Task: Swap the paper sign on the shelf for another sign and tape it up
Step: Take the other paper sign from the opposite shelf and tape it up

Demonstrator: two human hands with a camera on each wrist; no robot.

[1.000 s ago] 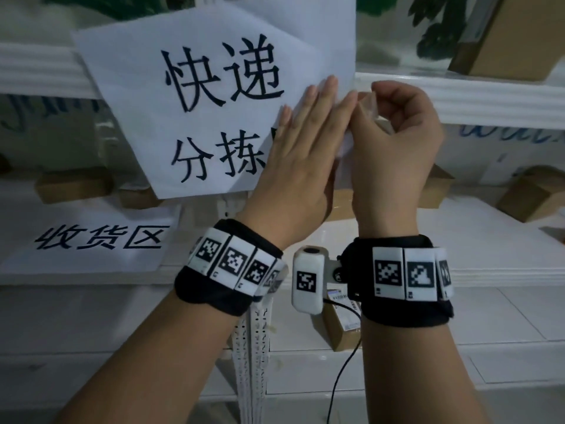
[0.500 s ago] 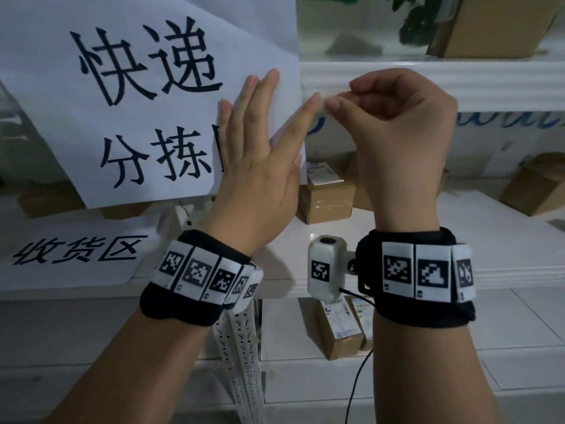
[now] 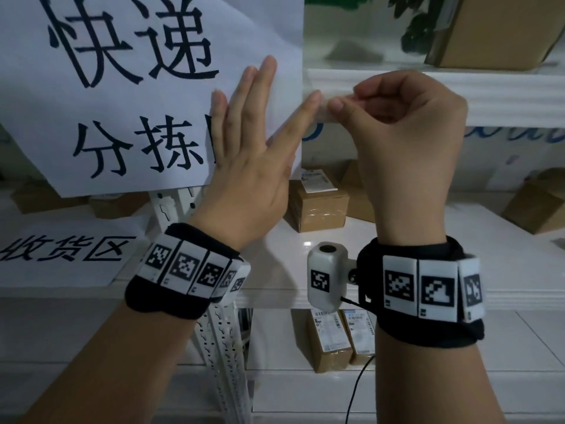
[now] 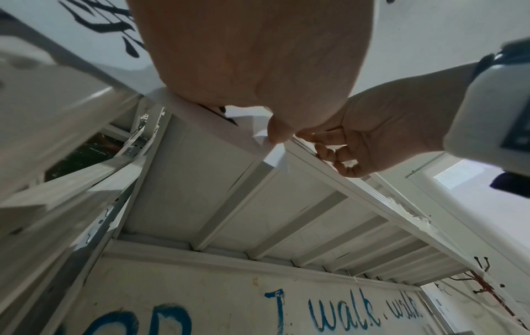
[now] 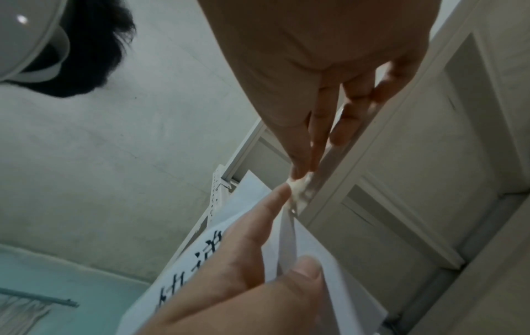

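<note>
The paper sign (image 3: 128, 96), big black characters on white, hangs against the front of the upper shelf (image 3: 458, 90), its right edge close to the action. The left hand (image 3: 244, 154) lies flat on it, fingers straight and pressed to the sheet, index finger angled off toward the right edge. And there's the tape: a small crumpled clear piece of tape (image 3: 321, 108), pinched between thumb and forefinger of the right hand (image 3: 406, 142), whose other fingers are curled in. The right-wrist view shows the tape (image 5: 299, 192) bridging the pinch and the shelf rail beside the sheet's corner. This looks like the peeling step, freeing the sign's right side; whether that corner is fully loose I can't tell. Next calls for a steady pull on the tape while the flat hand braces the sheet against tearing. The other sign (image 3: 58, 255) lies flat on the lower shelf, ready. Cardboard boxes (image 3: 318, 206) sit behind.
</note>
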